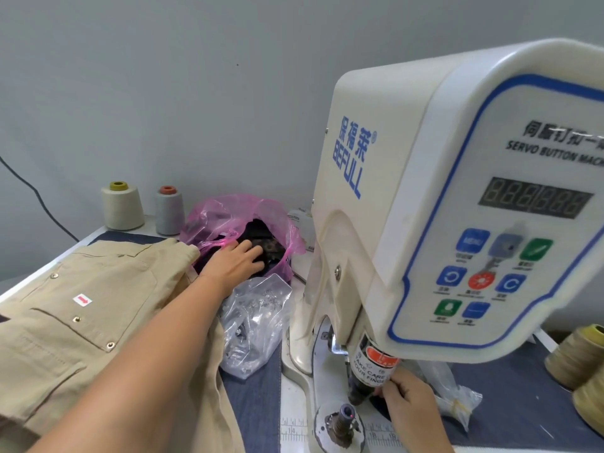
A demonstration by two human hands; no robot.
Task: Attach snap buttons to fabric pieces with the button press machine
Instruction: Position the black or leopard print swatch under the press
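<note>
Left hand point(235, 261) reaches open into the pink bag point(209, 220); right hand point(408, 400) pinches at the press head point(369, 371), grip closed on it

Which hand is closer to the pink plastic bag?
The left hand reaches into the pink plastic bag. The right hand is far off, at the machine's press head.

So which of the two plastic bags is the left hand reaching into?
The left hand is in the pink bag of dark items at the back, not the clear bag of small metal parts nearer the camera.
</note>
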